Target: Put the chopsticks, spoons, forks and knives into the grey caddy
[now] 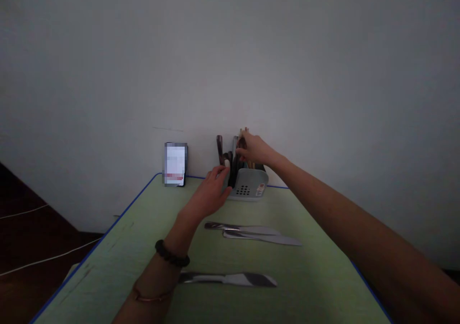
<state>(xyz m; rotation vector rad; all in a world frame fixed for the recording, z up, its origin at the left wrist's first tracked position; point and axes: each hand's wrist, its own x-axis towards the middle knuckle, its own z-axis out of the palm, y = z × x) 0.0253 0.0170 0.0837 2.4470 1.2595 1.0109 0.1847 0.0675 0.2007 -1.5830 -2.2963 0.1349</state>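
A light grey utensil holder [253, 180] with round holes in its front stands at the back of the table against the wall. Several utensils are upright in it, among them a dark-handled one [219, 146] on the left. My left hand [212, 192] curls round the holder's left side, thumb near the front and fingers at the rim. Over the holder's top, my right hand [253, 146] has its fingers closed among the handles; what they hold is too dark and covered to name. Two table knives [264, 237] lie close together in front, and a third knife [237, 279] lies nearer me.
A phone [175, 165] with a lit, blurred screen leans on the wall at the back left. The pale green table [118, 261] has a blue edge. White cables [68, 254] run over the dark floor on the left.
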